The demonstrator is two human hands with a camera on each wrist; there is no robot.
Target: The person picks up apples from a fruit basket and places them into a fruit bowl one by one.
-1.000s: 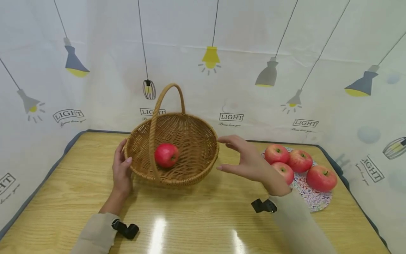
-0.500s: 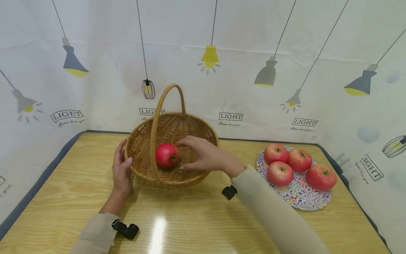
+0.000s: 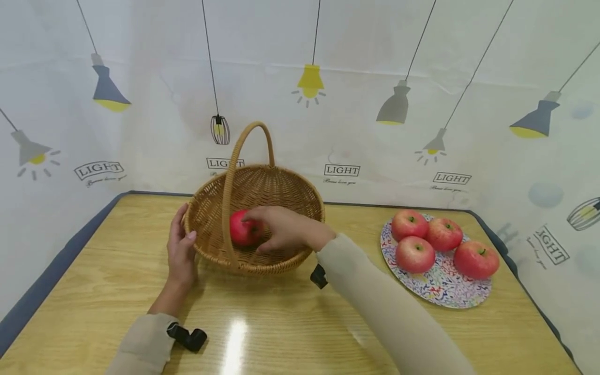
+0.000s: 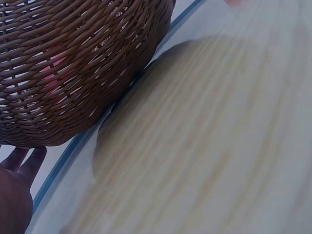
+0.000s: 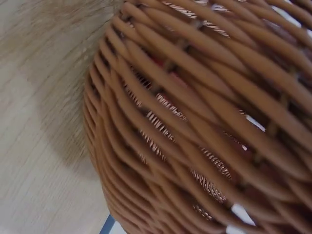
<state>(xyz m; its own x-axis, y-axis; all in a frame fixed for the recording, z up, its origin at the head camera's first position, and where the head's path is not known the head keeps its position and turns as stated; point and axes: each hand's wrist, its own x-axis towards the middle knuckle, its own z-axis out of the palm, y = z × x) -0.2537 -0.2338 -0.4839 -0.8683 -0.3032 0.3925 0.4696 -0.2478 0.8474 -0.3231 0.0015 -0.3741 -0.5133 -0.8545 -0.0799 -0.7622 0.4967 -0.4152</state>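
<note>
A brown wicker basket [image 3: 281,192] with a tall arched handle has its opening turned towards the head camera. My left hand [image 3: 180,255] grips the basket's left side, thumb at the rim; in the left wrist view its fingertips [image 4: 33,163] meet the woven wall. Inside lies a red apple [image 3: 238,227], and my right hand [image 3: 286,229] reaches over the near right rim to it. The right fingers curl over the apple's top, with the thumb low at its right side. Only woven wall [image 5: 195,107] fills most of the right wrist view, the right hand hidden behind it.
To the right, a round plate with multicoloured squiggles [image 3: 440,289] bears several red apples [image 3: 415,254]. The wooden table [image 3: 262,323] meets a pale cloth backdrop [image 3: 356,135] printed with lamps behind and at both sides.
My right hand has moved left from beside the basket's right rim, into the basket and onto the apple. The left hand keeps its grip on the basket.
</note>
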